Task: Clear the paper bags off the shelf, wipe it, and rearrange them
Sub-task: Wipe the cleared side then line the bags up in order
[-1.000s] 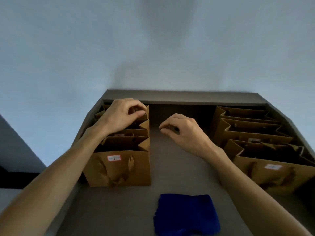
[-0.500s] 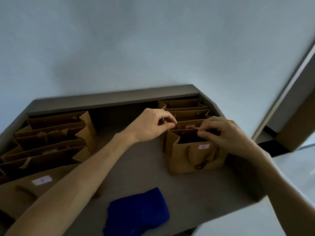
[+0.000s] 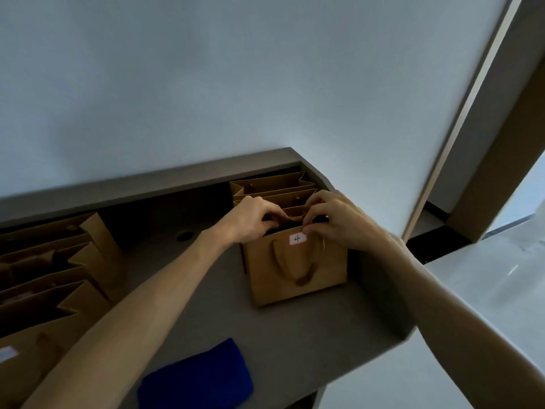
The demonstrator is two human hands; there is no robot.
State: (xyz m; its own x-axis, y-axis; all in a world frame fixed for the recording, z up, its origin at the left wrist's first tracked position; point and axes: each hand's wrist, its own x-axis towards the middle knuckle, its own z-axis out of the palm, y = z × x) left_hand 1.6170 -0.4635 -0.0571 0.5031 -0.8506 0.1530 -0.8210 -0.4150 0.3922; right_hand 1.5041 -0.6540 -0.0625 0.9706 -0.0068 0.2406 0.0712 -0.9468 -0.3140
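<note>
A row of brown paper bags stands at the right end of the grey shelf (image 3: 206, 290). The front bag (image 3: 298, 278) carries a white label marked 4 and a rope handle. My left hand (image 3: 253, 221) pinches the left part of this bag's top rim. My right hand (image 3: 333, 221) pinches the rim just above the label. Behind it stand more bags (image 3: 271, 187), open at the top. Another row of paper bags (image 3: 50, 276) fills the shelf's left side. A folded blue cloth (image 3: 197, 379) lies at the front edge.
A pale wall rises behind the shelf. The shelf's raised right side (image 3: 380, 290) runs close beside the front bag. A brown door frame (image 3: 483, 137) stands at the right. A small dark hole (image 3: 184, 236) marks the shelf surface between the two rows.
My view has swung from the left row to the right row. Both hands left the left bags and closed on the top rim of the bag marked 4.
</note>
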